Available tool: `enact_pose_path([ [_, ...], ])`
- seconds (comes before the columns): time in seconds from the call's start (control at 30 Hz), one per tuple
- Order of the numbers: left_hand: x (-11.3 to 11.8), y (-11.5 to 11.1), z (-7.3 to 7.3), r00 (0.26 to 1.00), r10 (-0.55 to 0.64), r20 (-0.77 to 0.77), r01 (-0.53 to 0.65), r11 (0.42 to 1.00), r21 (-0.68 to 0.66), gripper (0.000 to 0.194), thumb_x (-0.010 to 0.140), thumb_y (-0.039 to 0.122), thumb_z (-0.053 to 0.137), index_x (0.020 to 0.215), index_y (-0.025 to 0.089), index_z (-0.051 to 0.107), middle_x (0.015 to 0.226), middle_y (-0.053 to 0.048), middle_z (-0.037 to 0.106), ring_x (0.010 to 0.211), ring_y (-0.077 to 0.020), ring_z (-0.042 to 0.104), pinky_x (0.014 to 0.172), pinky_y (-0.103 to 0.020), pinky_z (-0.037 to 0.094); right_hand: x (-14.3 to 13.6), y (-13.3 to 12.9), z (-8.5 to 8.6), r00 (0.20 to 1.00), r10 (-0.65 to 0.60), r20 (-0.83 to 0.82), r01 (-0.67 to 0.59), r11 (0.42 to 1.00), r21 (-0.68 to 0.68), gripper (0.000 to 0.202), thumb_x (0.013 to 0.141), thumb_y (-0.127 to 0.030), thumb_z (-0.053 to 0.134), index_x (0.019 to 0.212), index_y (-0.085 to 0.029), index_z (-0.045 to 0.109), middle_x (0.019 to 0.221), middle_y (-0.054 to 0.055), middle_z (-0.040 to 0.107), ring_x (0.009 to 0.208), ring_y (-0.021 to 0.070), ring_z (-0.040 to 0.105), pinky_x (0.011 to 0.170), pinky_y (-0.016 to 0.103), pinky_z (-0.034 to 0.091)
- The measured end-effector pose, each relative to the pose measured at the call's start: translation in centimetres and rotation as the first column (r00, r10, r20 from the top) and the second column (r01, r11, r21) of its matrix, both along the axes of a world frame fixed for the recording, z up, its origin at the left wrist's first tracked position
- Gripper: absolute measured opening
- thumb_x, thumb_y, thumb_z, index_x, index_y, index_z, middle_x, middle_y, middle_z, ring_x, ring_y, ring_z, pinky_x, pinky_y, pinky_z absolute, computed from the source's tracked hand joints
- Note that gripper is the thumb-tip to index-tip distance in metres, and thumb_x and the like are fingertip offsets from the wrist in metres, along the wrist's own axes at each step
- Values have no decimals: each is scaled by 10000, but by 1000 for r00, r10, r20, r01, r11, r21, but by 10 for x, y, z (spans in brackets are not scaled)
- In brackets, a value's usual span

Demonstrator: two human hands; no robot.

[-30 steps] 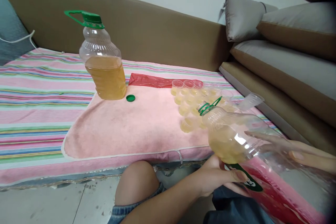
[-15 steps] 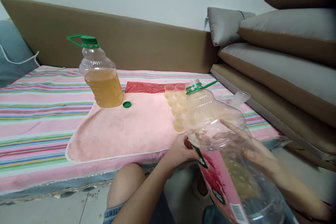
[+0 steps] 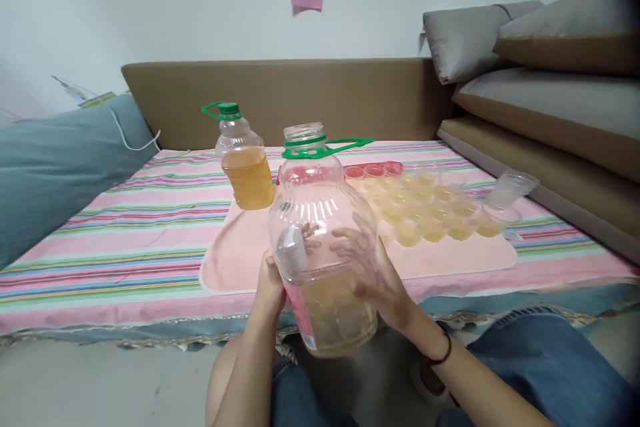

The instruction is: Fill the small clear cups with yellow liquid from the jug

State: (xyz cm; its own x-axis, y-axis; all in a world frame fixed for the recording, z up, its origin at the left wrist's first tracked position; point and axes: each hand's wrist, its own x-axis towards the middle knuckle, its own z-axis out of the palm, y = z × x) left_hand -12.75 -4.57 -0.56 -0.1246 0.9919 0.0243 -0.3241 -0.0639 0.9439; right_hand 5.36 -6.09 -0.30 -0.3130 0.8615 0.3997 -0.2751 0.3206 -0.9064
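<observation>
Between my two hands is a large clear plastic bottle (image 3: pixel 325 213), upright and uncapped, with a green carry ring at its neck. Yellowish liquid fills its lower part, and a pink label shows on its left side. My left hand (image 3: pixel 273 280) is wrapped round the left side, its fingers partly seen through the plastic. On the other side my right hand (image 3: pixel 387 287) grips the bottle, fingers behind it. Rows of clear plastic cups (image 3: pixel 435 213) with pale yellow liquid stand behind and to the right. A second, capped bottle (image 3: pixel 250 177) of amber liquid stands behind at left.
A pink mat (image 3: pixel 230 260) lies on the striped cloth (image 3: pixel 150 233). Stacked clear cups (image 3: pixel 513 190) lie tilted at the right. Grey and brown cushions (image 3: pixel 565 93) are piled at the far right, and a blue cushion (image 3: pixel 65 167) rests at left.
The bottle in my hands has gone from tilted low at the right to upright near the middle. The view has swung right, bringing more cups into sight.
</observation>
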Motion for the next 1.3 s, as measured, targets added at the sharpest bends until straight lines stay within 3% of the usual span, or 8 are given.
enact_pose_path([
  [0.13, -19, -5, 1, 973, 229, 16, -230, 970, 73, 528, 802, 604, 557, 1060, 170, 709, 1100, -118, 733, 1124, -289, 635, 992, -431, 479, -43, 30, -15, 998, -42, -46, 48, 988, 144, 899, 750, -656, 666, 1455, -295, 242, 1337, 105, 457, 1166, 264, 523, 1043, 491, 418],
  [0.27, -34, -7, -2, 826, 563, 26, -560, 816, 142, 495, 875, 559, 479, 1164, 200, 659, 1236, -70, 673, 1189, -239, 593, 1014, -359, 455, -78, 62, -25, 993, -104, -48, 113, 962, 248, 932, 733, -668, 669, 1451, -273, 224, 1360, 131, 436, 1193, 282, 502, 1042, 506, 417],
  [0.7, -36, -12, -7, 627, 729, -274, -721, 677, 150, 587, 896, 503, 504, 1405, 220, 426, 1531, -97, 377, 1432, -238, 313, 1176, -402, 266, -171, 138, -42, 987, -116, -108, 147, 925, 349, 949, 759, -706, 592, 1476, -262, 157, 1510, 110, 349, 1374, 277, 375, 1133, 456, 342],
  [0.9, -26, -12, -5, 505, 843, -185, -693, 523, 497, 424, 880, 334, 576, 1282, 233, 488, 1544, -111, 341, 1457, -220, 268, 1190, -436, 229, -180, 134, -53, 989, -141, -30, 143, 927, 348, 929, 810, -676, 557, 1513, -279, 97, 1582, 72, 242, 1452, 273, 251, 1177, 461, 287],
  [1.03, -17, -13, -10, 491, 844, -218, -489, 474, 732, 334, 837, 225, 602, 1161, 238, 523, 1482, -108, 417, 1433, -263, 317, 1162, -510, 266, -158, 125, -44, 983, -160, 88, 116, 919, 376, 902, 836, -573, 610, 1527, -276, 112, 1599, 72, 221, 1478, 276, 183, 1194, 498, 238],
  [1.17, -4, -15, -20, 451, 816, -361, -267, 509, 818, 292, 782, 140, 629, 1051, 242, 582, 1308, -81, 569, 1352, -285, 424, 1127, -531, 294, -79, 92, -21, 961, -228, 157, 135, 883, 450, 769, 867, -445, 623, 1506, -284, 226, 1600, 63, 232, 1478, 270, 188, 1193, 514, 229],
  [1.23, 9, -14, -23, 492, 755, -433, -209, 586, 783, 217, 795, 150, 615, 992, 239, 616, 1189, -74, 631, 1235, -262, 529, 1069, -486, 373, -21, 69, -11, 891, -424, 164, 278, 793, 542, 553, 898, -382, 582, 1413, -286, 404, 1521, 78, 394, 1408, 275, 356, 1150, 504, 319],
  [1.3, 26, -9, -25, 634, 588, -503, -177, 743, 645, 146, 818, 213, 603, 958, 227, 640, 1122, -85, 655, 1125, -246, 591, 993, -437, 445, 38, 51, -5, 762, -628, 158, 438, 680, 588, 330, 921, -338, 540, 1244, -273, 555, 1273, 88, 618, 1226, 265, 554, 1041, 475, 441],
])
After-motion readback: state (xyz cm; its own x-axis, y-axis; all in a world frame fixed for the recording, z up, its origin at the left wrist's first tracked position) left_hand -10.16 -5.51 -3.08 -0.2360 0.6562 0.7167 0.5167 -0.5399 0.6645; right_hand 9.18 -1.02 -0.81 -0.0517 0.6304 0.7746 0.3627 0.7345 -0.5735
